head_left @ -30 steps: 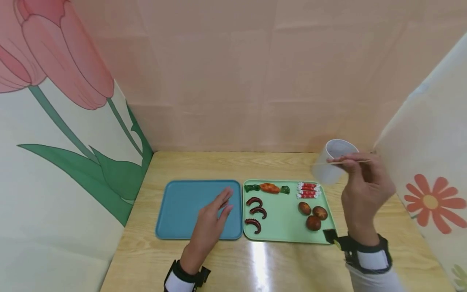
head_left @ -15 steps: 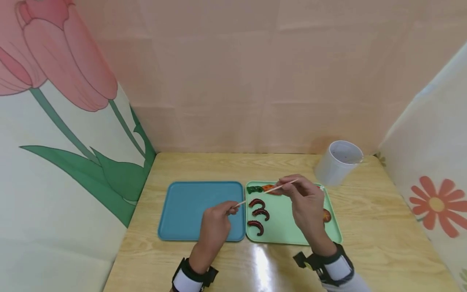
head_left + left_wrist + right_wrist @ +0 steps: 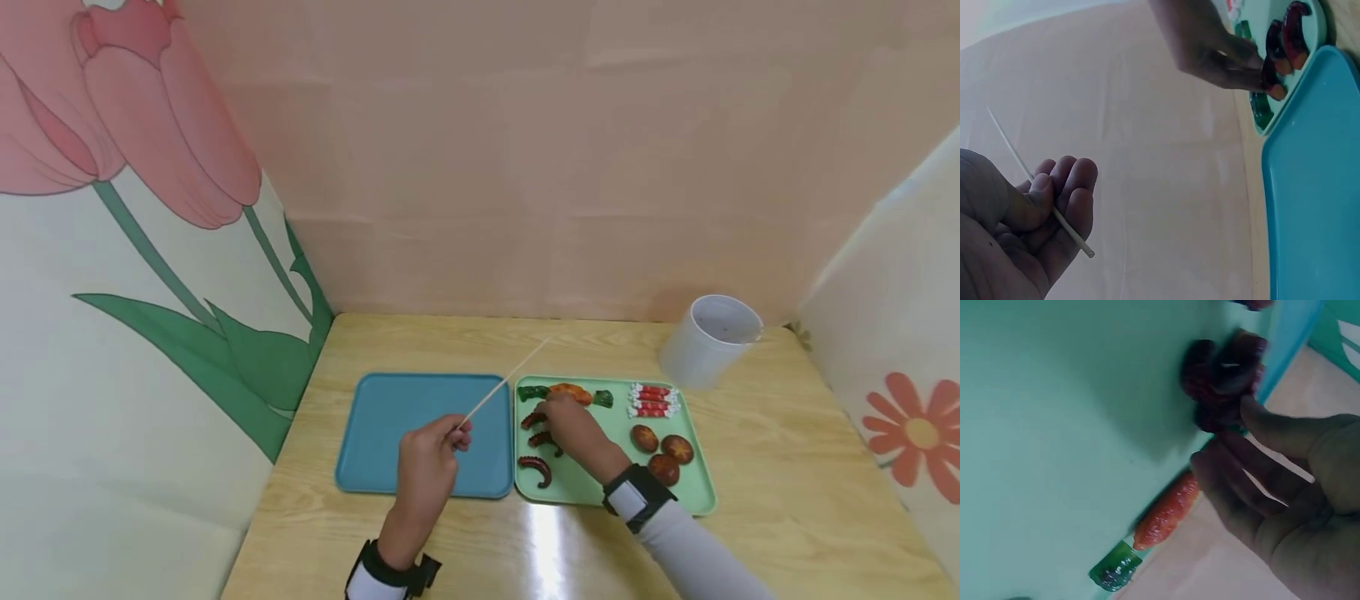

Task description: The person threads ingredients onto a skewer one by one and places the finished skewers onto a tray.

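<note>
My left hand [image 3: 427, 462] pinches a thin wooden skewer [image 3: 504, 382] between thumb and fingers above the blue tray. The skewer slants up to the right. In the left wrist view its blunt end [image 3: 1088, 251] sticks out past the fingers. Over the green tray's left part, my right hand [image 3: 581, 433] pinches the uppermost of three dark red, curved tentacle pieces [image 3: 532, 420]. In the right wrist view, thumb and fingers meet at that tentacle piece [image 3: 1238, 365]. Another tentacle [image 3: 542, 440] lies just below it, and the third [image 3: 536, 469] nearer the front.
The blue tray [image 3: 382, 417] sits left of the green tray [image 3: 581, 490]. On the green tray are an orange piece [image 3: 572, 392] between green pieces, red-and-white rolls [image 3: 652, 400] and three brown mushrooms [image 3: 663, 468]. A white cup [image 3: 697, 354] stands at the back right.
The skewer has passed from my right hand to my left, which now holds it alone. My right hand has moved left and down to the tentacle pieces.
</note>
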Action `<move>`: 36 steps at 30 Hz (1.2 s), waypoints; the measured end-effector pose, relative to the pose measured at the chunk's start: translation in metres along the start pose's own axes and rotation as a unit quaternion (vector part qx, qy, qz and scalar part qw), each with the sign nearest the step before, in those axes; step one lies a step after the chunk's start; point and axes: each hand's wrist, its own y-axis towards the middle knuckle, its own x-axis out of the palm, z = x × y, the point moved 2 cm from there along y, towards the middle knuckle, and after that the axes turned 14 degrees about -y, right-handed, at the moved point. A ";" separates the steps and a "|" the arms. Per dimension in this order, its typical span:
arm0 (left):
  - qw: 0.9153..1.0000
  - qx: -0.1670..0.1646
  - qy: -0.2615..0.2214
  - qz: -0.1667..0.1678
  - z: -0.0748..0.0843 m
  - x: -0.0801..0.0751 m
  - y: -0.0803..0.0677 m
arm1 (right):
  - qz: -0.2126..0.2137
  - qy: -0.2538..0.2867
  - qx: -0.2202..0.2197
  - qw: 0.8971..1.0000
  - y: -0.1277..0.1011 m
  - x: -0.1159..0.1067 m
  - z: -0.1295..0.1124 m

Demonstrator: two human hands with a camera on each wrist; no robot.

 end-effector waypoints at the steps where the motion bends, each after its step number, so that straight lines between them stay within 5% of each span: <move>1: 1.000 -0.002 0.001 0.000 0.000 -0.001 0.000 | 0.006 -0.008 -0.002 1.000 0.000 0.003 0.002; 4: 1.000 -0.006 0.005 0.001 0.000 -0.002 -0.001 | 0.040 -0.119 -0.003 0.992 0.004 0.008 0.004; 10: 1.000 -0.019 -0.004 -0.011 0.001 -0.001 -0.003 | 0.026 -0.185 -0.007 0.982 0.007 0.013 0.006; 16: 1.000 -0.015 0.010 -0.017 -0.001 0.000 -0.004 | 0.120 -0.210 -0.001 0.970 0.001 -0.012 0.005; 19: 0.999 0.001 0.037 -0.013 -0.004 -0.001 -0.003 | 0.161 -0.110 0.029 0.980 -0.001 -0.048 -0.004; 22: 0.998 0.012 0.059 -0.007 -0.006 -0.002 -0.002 | 0.173 0.059 0.069 0.981 -0.003 -0.089 -0.015; 27: 0.998 0.014 0.064 -0.006 -0.007 -0.002 -0.002 | 0.185 0.296 0.092 0.933 -0.013 -0.136 -0.033; 30: 0.998 0.012 0.064 -0.011 -0.008 0.000 -0.002 | 0.193 0.345 0.091 0.914 -0.020 -0.149 -0.039; 33: 0.998 0.011 0.067 -0.020 -0.008 0.003 -0.003 | 0.190 0.349 0.104 0.912 -0.026 -0.154 -0.042; 36: 0.997 0.015 0.075 -0.027 -0.006 0.005 -0.003 | 0.182 0.323 0.125 0.920 -0.031 -0.155 -0.046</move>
